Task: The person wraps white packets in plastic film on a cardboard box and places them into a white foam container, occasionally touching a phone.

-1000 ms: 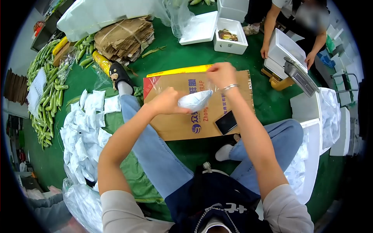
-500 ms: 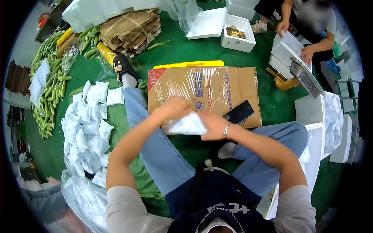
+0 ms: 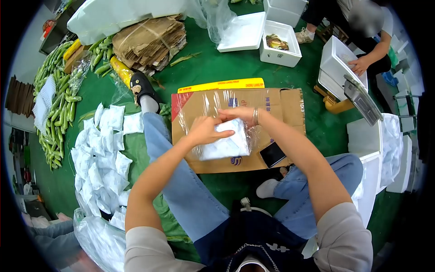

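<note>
A white ice pack (image 3: 225,148) lies over the cardboard box, with shiny cling film (image 3: 199,106) around it and stretching up across the cardboard. My left hand (image 3: 206,130) is at the pack's upper left edge, its thumb stretched over the top and its fingers closed on the film. My right hand (image 3: 242,114) meets it from the other side, fingers curled in and pinching film at the pack's far edge. The fingertips partly hide each other. Beneath is the flat cardboard box (image 3: 292,111), and along its far edge runs a yellow wrap box (image 3: 222,85).
A phone (image 3: 273,154) lies at the cardboard's near right edge. Many white ice packs (image 3: 102,158) are piled on the left, beyond them green corn cobs (image 3: 56,109). Foam boxes (image 3: 281,44) and a co-worker's hand (image 3: 360,65) at another box are on the right. Stacked cardboard (image 3: 149,41) stands ahead.
The ice pack now lies flatter and shows more of its face. My right hand has moved from its right side to its far edge; my left thumb now extends over it.
</note>
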